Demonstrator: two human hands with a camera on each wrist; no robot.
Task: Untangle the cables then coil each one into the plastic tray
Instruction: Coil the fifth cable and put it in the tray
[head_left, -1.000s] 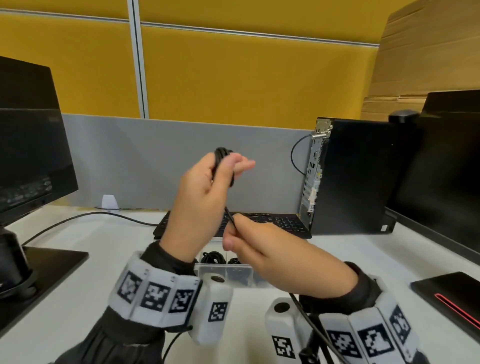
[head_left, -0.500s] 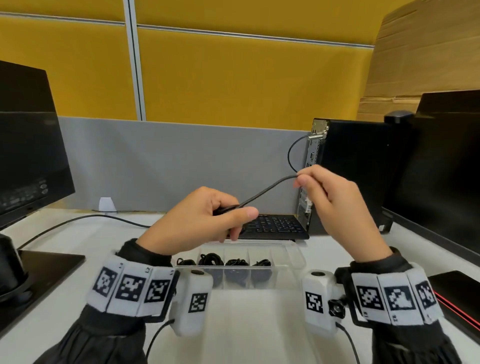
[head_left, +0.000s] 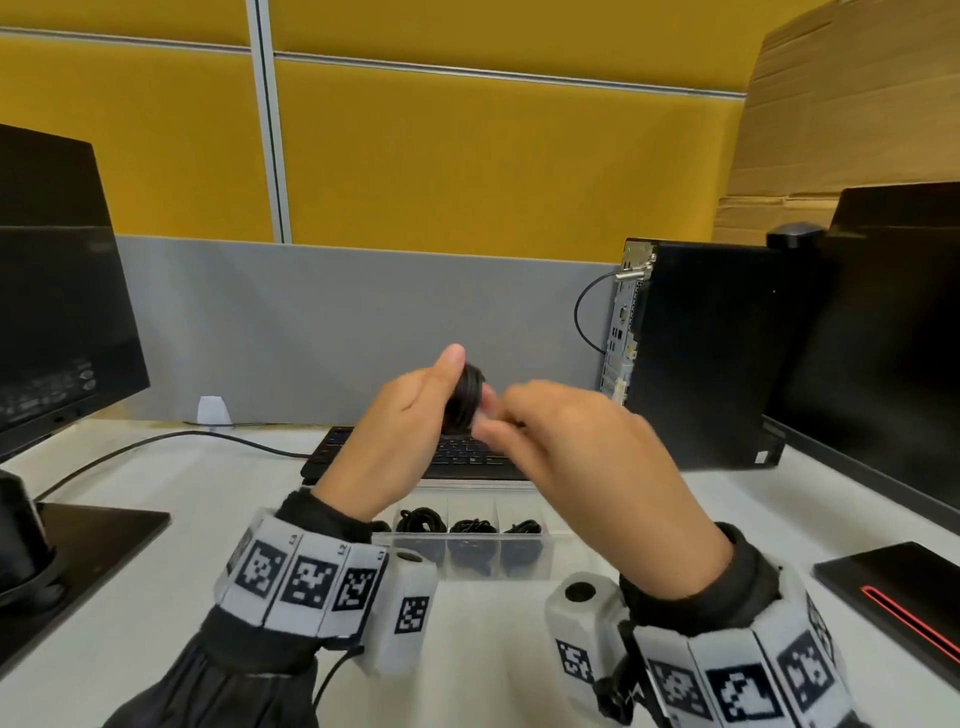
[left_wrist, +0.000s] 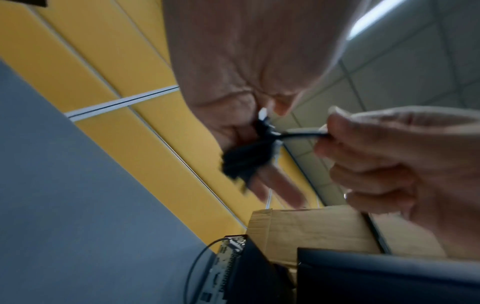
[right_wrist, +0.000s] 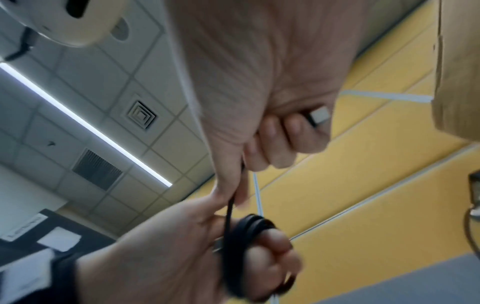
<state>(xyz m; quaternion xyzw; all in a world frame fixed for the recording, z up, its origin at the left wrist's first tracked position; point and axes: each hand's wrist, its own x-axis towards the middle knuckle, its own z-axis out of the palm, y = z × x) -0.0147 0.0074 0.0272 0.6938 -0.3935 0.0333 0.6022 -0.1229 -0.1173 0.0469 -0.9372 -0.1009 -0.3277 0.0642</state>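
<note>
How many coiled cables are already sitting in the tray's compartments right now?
3 plainly visible, one per compartment of the plastic tray: a coil, a coil and a coil, left to right. A dark bit by the left wrist may be a fourth; the wrist hides it.

The cable (head_left: 464, 399) you hold looks like matt black rubber, its plug tip (right_wrist: 321, 116) bright metal. Your plastic tray (head_left: 524, 564) is clear and glossy on a smooth white tabletop (head_left: 218, 483). The cardboard (head_left: 852, 114) behind is creased brown.

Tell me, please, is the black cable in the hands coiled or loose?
Mostly coiled: the black cable loops around the left hand, while the right hand pinches its loose end.
</note>
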